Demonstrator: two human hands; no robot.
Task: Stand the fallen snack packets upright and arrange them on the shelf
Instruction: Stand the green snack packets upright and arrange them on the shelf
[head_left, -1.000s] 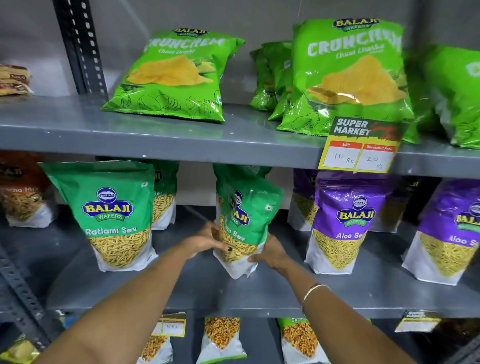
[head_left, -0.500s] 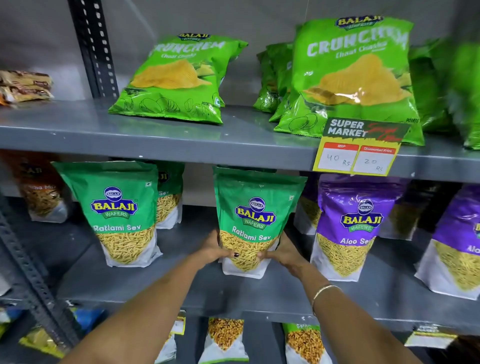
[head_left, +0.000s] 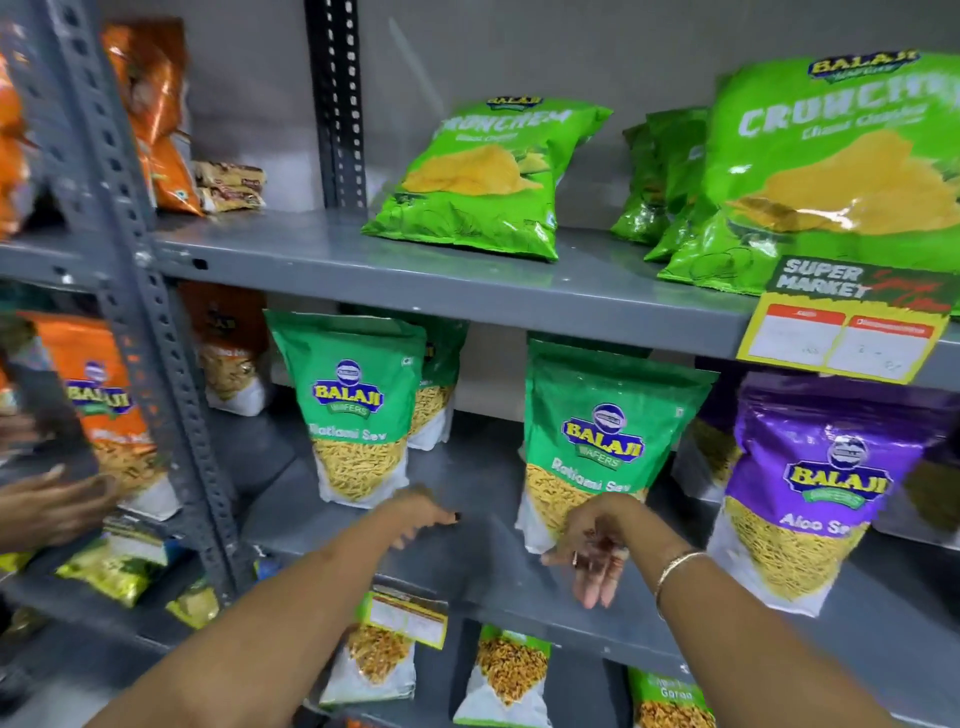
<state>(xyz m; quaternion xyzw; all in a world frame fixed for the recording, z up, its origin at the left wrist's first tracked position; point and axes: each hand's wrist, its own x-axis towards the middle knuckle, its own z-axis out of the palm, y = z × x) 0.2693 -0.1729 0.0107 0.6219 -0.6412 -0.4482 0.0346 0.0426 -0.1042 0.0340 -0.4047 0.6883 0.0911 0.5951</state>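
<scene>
A green Ratlami Sev packet (head_left: 602, 441) stands upright on the middle grey shelf (head_left: 467, 556), facing forward. A second green Ratlami Sev packet (head_left: 358, 410) stands upright to its left. My left hand (head_left: 421, 517) hovers over the bare shelf between the two packets, fingers loosely curled and holding nothing. My right hand (head_left: 592, 551) hangs in front of the first packet's lower left corner, fingers spread and pointing down, empty. A purple Aloo Sev packet (head_left: 810, 483) stands upright to the right.
Green Crunchem chip bags (head_left: 488, 176) lean back on the upper shelf, with a yellow price tag (head_left: 841, 332) on its edge. A perforated grey upright (head_left: 156, 332) divides the rack. Left of it stand orange packets (head_left: 104, 405) and another person's hand (head_left: 47, 504). More packets fill the lower shelf.
Both my hands have let go of the Ratlami Sev packet, which now stands upright alone. My view has swung left, bringing the neighbouring rack and another person's hand into sight.
</scene>
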